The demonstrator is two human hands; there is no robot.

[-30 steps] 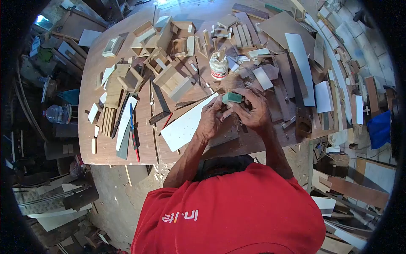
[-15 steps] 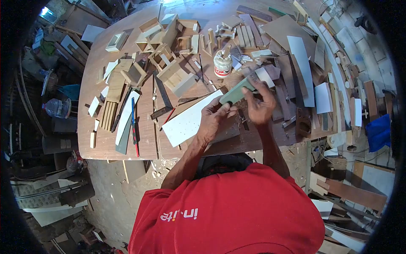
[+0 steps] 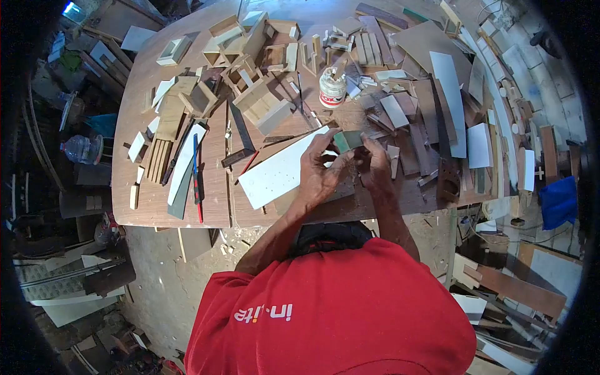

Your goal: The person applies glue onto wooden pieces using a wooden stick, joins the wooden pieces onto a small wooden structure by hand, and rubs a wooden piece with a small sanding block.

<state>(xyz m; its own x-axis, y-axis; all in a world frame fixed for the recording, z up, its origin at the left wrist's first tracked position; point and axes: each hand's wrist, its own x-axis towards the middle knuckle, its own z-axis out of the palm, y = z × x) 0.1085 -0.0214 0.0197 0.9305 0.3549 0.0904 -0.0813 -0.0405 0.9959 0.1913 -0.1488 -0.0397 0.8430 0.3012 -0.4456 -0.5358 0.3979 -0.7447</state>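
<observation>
A green piece of board [image 3: 349,141] is held up above the near part of the workbench, between both hands. My left hand [image 3: 321,174] grips its left end, thumb and fingers closed on it. At the other end, my right hand [image 3: 376,165] pinches it with the fingertips. The piece looks short from this angle, with a lighter and a darker face showing. Beneath and left of my left hand lies a white speckled board [image 3: 275,177]. A white jar with red lettering [image 3: 332,90] stands beyond the hands, sticks poking out of its mouth.
Small open wooden boxes [image 3: 261,106] sit on the table's far left. A blue-and-red pen-like tool [image 3: 197,178] and a black metal square [image 3: 240,134] lie left of the white board. Offcuts and long strips [image 3: 447,103] pile up on the right.
Both hands have turned the green piece, so its long face no longer shows fully. My right hand has come lower and closer to my left. The jar and boxes stayed put.
</observation>
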